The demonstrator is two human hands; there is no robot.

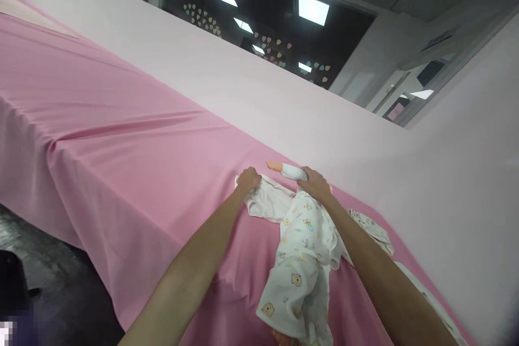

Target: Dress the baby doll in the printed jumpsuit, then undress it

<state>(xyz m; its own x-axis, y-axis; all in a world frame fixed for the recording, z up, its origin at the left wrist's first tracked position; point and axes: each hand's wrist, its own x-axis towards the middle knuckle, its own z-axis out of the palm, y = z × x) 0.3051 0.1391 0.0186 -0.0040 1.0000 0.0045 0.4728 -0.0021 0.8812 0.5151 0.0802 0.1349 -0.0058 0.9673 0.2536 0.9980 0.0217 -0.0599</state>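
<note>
A baby doll lies on the pink cloth in a white garment printed with small bears. One sleeved arm of the doll points left, and a foot shows at the bottom; its head is mostly hidden. My left hand is closed on the edge of a plain white sleeve spread out to the doll's left. At the doll's upper body, my right hand is wrapped round the shoulder end of the raised arm. What its fingertips press is partly hidden.
The pink cloth covers a long table against a white wall. Right of the doll lie a folded patterned cloth and another white cloth. A window is above. A dark object stands at lower left.
</note>
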